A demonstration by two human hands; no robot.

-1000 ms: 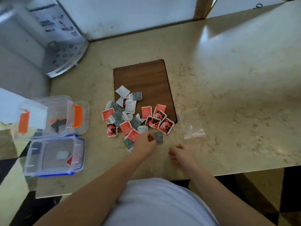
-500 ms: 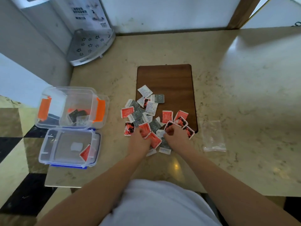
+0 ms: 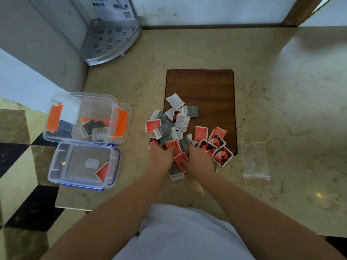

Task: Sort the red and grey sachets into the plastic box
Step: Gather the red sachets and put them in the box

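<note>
A pile of red, grey and white sachets (image 3: 180, 126) lies half on a wooden board (image 3: 206, 83), half on the marble table. My left hand (image 3: 161, 156) rests on the pile's near left edge, fingers curled over a red sachet (image 3: 171, 146). Beside it, my right hand (image 3: 199, 158) curls on the pile with its thumb on another red sachet (image 3: 180, 160). A clear plastic box with orange clasps (image 3: 56, 117) stands at the left and holds grey sachets (image 3: 93, 126). In front of it a clear box with blue clasps (image 3: 56, 166) holds one red sachet (image 3: 102, 172).
An empty clear plastic bag (image 3: 255, 162) lies right of the board. A white perforated corner shelf (image 3: 110, 42) stands at the back left by the wall. The table's left edge runs just beyond the boxes, with checkered floor tiles (image 3: 22, 151) below.
Both hands have moved forward onto the near edge of the pile; the right hand came from the bare table. The view has swung left, so everything sits further right.
</note>
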